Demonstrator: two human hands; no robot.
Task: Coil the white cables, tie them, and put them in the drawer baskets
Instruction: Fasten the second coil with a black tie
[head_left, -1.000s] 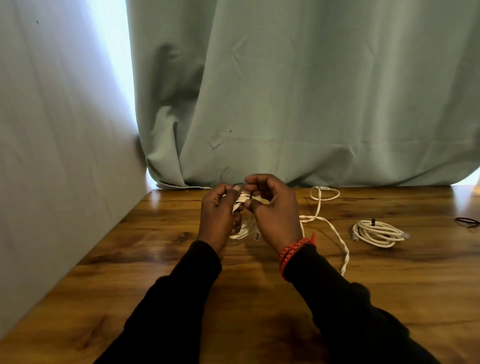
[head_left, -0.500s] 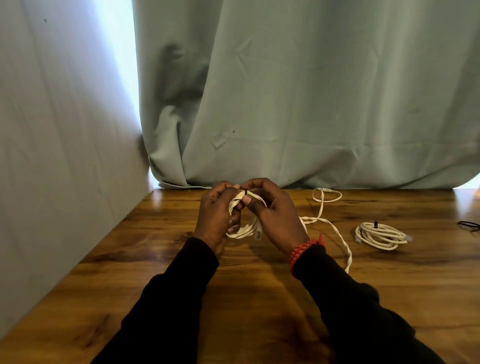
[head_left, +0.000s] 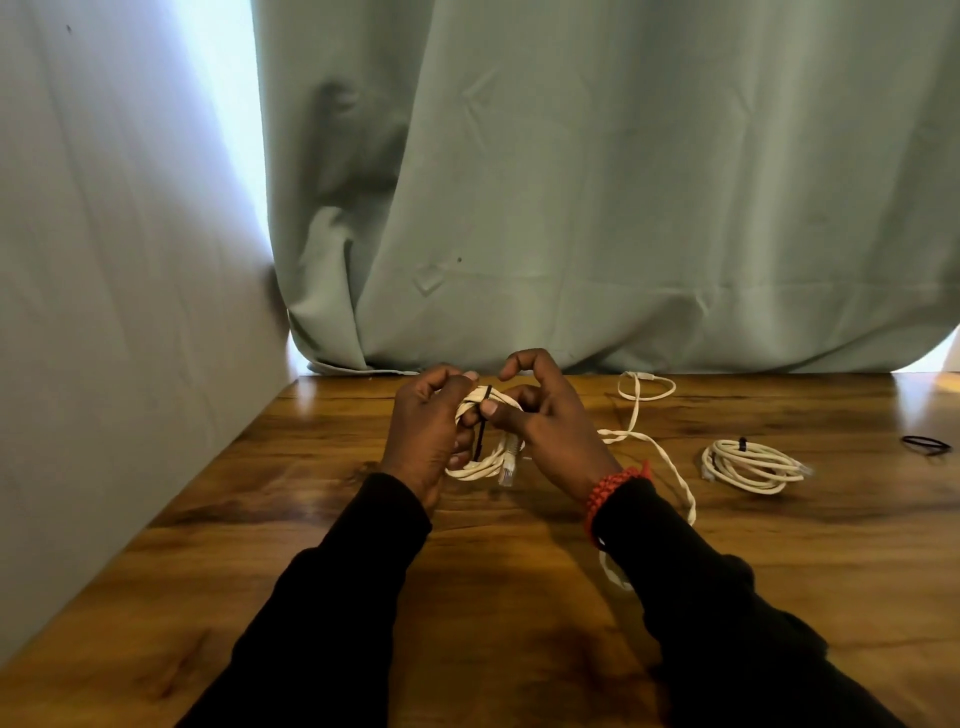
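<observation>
1. White coiled cable (head_left: 480, 465) with a clear plug at its lower end is held above the glossy brown wooden table (head_left: 322, 525), near the middle of the view, between both hands.
2. Left hand (head_left: 423, 431) has its fingers curled round the left side of the coil, gripping the bunched loops.
3. Right hand (head_left: 550, 421) pinches the coil's top strands between thumb and curled fingers, while its forefinger arches up clear of the cable; a red braided wristband (head_left: 613, 491) sits at the cuff of the black sleeve (head_left: 727, 613).
4. Thin black tie (head_left: 484, 421) wraps the coil's upper strands, and its loose tail hangs down between the two hands.
5. Loose white twisted cable (head_left: 636, 410) trails over the table from about 1 o'clock of the hands toward 5 o'clock, passing under the right wrist.
6. Finished white cable bundle (head_left: 750, 465) with its own black tie lies flat at 3 o'clock, well apart from the hands.
7. Small black loop (head_left: 927, 444) rests on the table farther out at 3 o'clock, near the right edge.
8. Pale green curtain (head_left: 597, 182) hangs along the table's far edge at 12 o'clock, daylight showing at its left side, and a plain grey wall (head_left: 119, 270) bounds the table at 9 o'clock.
</observation>
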